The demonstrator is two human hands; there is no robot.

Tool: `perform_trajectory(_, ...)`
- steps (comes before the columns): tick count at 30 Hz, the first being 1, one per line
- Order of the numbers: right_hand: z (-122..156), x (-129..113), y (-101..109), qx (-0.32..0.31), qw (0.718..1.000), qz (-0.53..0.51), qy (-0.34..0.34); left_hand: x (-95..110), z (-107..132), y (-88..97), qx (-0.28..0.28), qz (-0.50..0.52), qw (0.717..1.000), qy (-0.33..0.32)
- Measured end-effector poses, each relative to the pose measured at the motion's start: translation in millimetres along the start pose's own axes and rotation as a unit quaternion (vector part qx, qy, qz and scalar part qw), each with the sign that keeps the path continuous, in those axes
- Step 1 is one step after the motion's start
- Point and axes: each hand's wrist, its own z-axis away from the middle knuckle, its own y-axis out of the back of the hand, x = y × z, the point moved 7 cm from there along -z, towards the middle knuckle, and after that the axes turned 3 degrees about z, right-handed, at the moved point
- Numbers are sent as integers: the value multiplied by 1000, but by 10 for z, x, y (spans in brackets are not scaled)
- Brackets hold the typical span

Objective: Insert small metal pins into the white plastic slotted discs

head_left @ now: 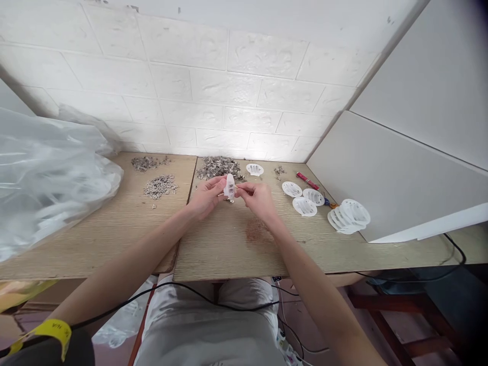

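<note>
My left hand (pixel 206 195) and my right hand (pixel 256 195) meet over the middle of the wooden table (pixel 229 244). Between them they hold a small white plastic piece (pixel 230 186), upright and edge-on. My left fingers curl round its left side. My right fingertips pinch at its right edge, where something small and metallic may sit; it is too small to name. A heap of small metal parts (pixel 219 166) lies just behind the hands.
Two smaller heaps of metal parts (pixel 160 185) lie at the left. White slotted plastic discs (pixel 304 199) and a stack of them (pixel 348 216) lie at the right, with a red tool (pixel 308 181). A clear plastic bag (pixel 49 173) fills the left. A grey panel (pixel 396 173) bounds the right.
</note>
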Motion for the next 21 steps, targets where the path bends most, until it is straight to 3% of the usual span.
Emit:
perform_trajectory(12,28,13,-41,-17,999,43,17,-48,5,-10,-22,-27,999,6)
perform_trajectory(21,79,-22,-102,-23,992,115,43,-65,14,24,-8,-83,996,13)
